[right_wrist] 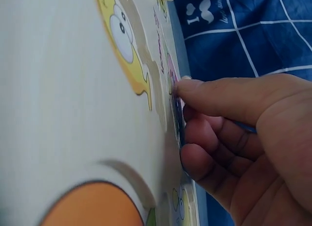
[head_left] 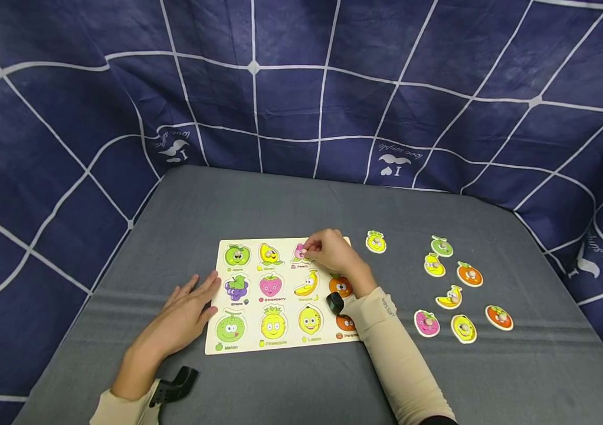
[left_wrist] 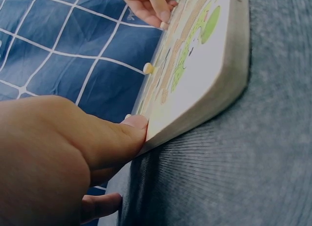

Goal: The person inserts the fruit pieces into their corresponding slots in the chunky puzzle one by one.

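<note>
A pale wooden fruit puzzle board point(head_left: 289, 349) lies flat, with labelled fruit pictures such as apple, grape, strawberry and melon. Its upper right part is under my right hand point(head_left: 331, 251), whose thumb and fingers pinch the peach piece point(head_left: 298, 252) by its small knob at the spot marked Peach. In the right wrist view the thumb point(right_wrist: 192, 89) is right at the board's surface, the other fingers curled below. My left hand point(head_left: 179, 319) lies along the board's left side, fingers extended. The left wrist view has its thumb point(left_wrist: 134, 127) touching the board's corner edge.
Loose knobbed fruit pieces lie right of the board: a pineapple point(head_left: 375, 242), a melon point(head_left: 442, 246), an orange point(head_left: 469, 274), a banana point(head_left: 449, 297), a strawberry point(head_left: 426, 323), a lemon point(head_left: 463, 329) and others. Grey cloth point(head_left: 259, 200) covers the table; a blue checked curtain point(head_left: 291, 100) stands behind.
</note>
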